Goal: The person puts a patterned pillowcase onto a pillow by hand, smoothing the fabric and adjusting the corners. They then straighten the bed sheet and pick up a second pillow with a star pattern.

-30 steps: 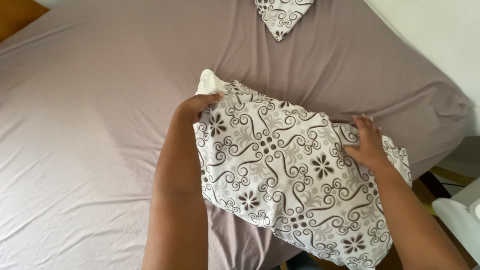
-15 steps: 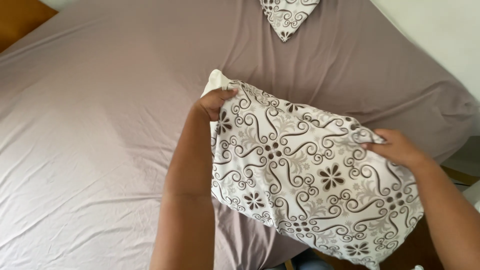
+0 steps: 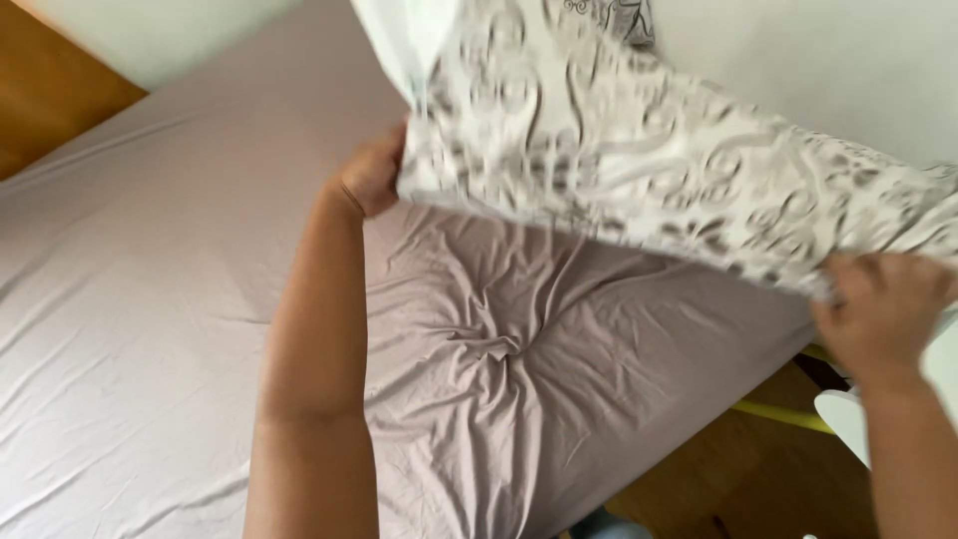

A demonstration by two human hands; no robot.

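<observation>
Pillow (image 3: 639, 150): white case with a grey-brown scroll and flower print, held up in the air above the bed, clear of the sheet. Print is motion-blurred, so detail of the pattern cannot be read. The case is filled out and puffy; a plain white part shows at the upper left end, but whether that is the inner pillow or the case lining cannot be told. The lower edge of the pillow runs from upper left down to the right. Left hand (image 3: 371, 175): closed on the left end of that lower edge, fingers hidden behind the fabric, forearm rising from the bottom of the view. Right hand (image 3: 878, 314): closed on the right end of the same edge, fabric bunched between fingers and thumb. The hands are well apart, one at each end of the pillow. Below the pillow lies the sheet (image 3: 150, 329), mauve-grey, covering the bed; smooth with faint creases at the left, and gathered into a star of deep wrinkles near the middle, just beside the left forearm. The near corner of the bed hangs down at lower right. Wooden floor (image 3: 50, 100) shows at upper left, beyond the bed, and again at lower right past the corner. A pale wall (image 3: 798, 60) stands behind the pillow at the top. At the right edge, under the right hand, a yellow strip (image 3: 778, 411) and a white object (image 3: 843, 419), both too cut off to identify.
</observation>
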